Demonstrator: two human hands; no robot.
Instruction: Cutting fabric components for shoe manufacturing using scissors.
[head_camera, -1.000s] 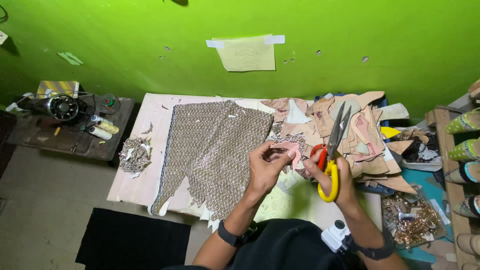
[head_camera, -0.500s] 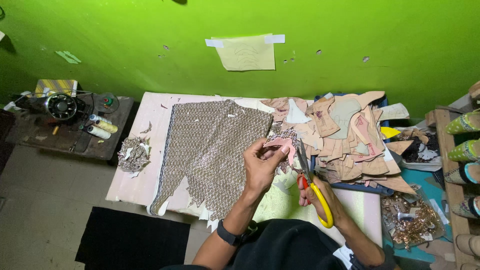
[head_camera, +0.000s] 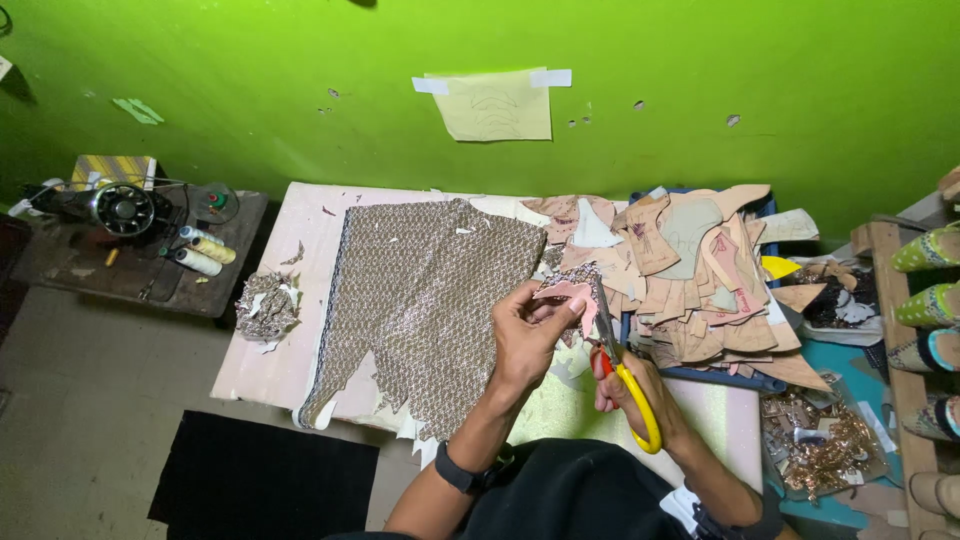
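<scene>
My left hand (head_camera: 528, 335) pinches a small pink cut-out piece (head_camera: 566, 291) backed with patterned fabric, held above the table. My right hand (head_camera: 634, 385) grips yellow-and-red-handled scissors (head_camera: 622, 368), whose blades point up against the right side of the piece. Left of the hands a large sheet of brown patterned fabric (head_camera: 420, 300) lies spread on the pale work table (head_camera: 300, 300), its lower edge ragged from cuts.
A heap of tan card templates (head_camera: 700, 270) fills the table's right side. A pile of fabric scraps (head_camera: 266, 305) lies at the left edge. A sewing machine (head_camera: 115, 208) and thread spools (head_camera: 200, 252) sit on a low bench. A black mat (head_camera: 265, 485) covers the floor. Shoes (head_camera: 930, 320) sit on shelves at right.
The scissors came down from an upright, open pose beside the templates and swung left until the blades reached the piece. My left hand stayed almost still with the piece.
</scene>
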